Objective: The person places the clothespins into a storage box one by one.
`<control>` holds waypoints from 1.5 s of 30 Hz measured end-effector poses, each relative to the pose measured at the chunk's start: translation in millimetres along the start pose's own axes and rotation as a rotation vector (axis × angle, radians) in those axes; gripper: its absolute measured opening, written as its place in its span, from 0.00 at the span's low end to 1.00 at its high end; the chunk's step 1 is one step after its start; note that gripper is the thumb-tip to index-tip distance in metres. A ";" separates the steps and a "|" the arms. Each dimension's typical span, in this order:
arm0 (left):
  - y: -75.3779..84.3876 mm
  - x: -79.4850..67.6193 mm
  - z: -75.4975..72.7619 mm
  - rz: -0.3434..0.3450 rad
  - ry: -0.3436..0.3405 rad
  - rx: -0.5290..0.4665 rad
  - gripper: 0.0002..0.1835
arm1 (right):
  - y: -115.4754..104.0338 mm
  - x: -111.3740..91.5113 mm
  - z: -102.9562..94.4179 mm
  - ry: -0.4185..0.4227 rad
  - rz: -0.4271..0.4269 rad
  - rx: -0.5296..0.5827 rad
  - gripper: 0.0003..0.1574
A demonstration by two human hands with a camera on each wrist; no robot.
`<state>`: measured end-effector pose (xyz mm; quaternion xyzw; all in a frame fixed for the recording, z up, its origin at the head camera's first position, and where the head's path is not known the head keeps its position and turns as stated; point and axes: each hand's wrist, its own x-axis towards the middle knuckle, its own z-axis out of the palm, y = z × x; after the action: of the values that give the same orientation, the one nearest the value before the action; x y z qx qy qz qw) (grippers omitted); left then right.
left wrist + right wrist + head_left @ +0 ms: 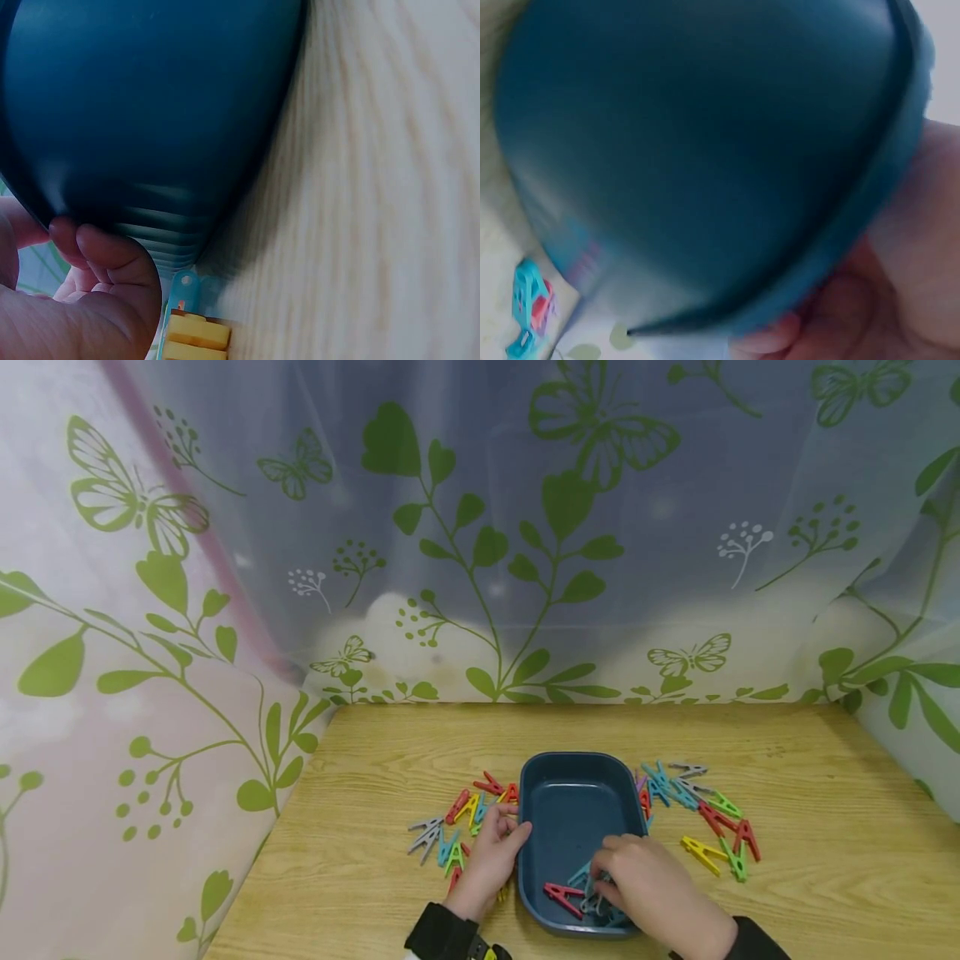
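A dark blue plastic tub (577,764) stands on the table. My left hand (495,847) holds its left side, thumb at the rim and fingers curled against the outer wall; the left wrist view shows the fingertips (105,244) touching the tub. My right hand (648,881) reaches over the right rim into the tub's near end, with bent fingers right at several blue and grey clothespins. The right wrist view hides its fingertips behind the tub wall (705,150); I cannot tell whether they pinch a clothespin. A red clothespin (562,897) lies beside them on the tub floor.
Left of the tub lie scattered clothespins, among them a grey one (427,833) and a red one (457,806). More lie to its right, including a yellow clothespin (702,853) and a green one (733,860). A leaf-patterned curtain (480,568) hangs behind the wooden table (337,902).
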<state>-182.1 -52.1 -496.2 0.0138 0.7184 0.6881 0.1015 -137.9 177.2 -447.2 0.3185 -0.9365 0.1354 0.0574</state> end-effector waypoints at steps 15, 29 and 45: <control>1.1 -1.2 -1.0 -0.010 0.000 0.009 0.18 | 57.7 -4.5 -33.6 0.265 0.301 -0.076 0.05; -0.1 0.6 -0.3 -0.011 -0.004 -0.003 0.18 | 96.3 -7.2 0.1 0.068 0.270 -0.074 0.12; -1.2 1.2 -0.5 -0.016 -0.002 0.000 0.18 | 100.8 -6.0 7.1 -0.014 0.322 -0.047 0.12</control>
<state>-183.2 -52.5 -497.5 0.0090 0.7184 0.6871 0.1077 -195.0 255.3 -477.0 0.1636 -0.9787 0.1187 0.0356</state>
